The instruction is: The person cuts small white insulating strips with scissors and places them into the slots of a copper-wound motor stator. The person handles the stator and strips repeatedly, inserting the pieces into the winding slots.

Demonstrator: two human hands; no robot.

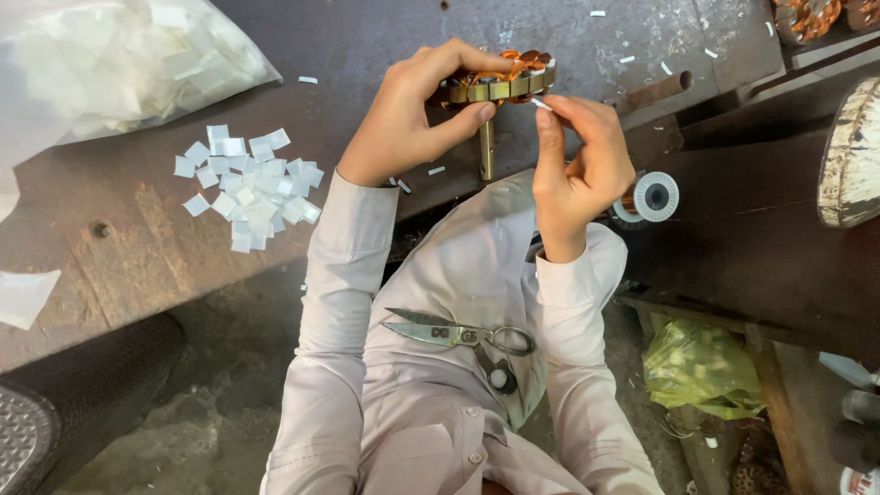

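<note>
The left hand (408, 115) grips a stator (500, 82) with copper windings at top centre, fingers curled round its left end; the right hand (579, 165), just right of it, pinches a small white slip (541, 104) against its lower right edge; scissors (458, 335) lie on the lap below; paper squares (247, 183) sit at left.

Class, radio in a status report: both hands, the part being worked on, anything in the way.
Left hand gripping wound stator on its post. Right hand pinching small white slip at stator's edge. Scissors resting on lap, clear of the work.
</note>
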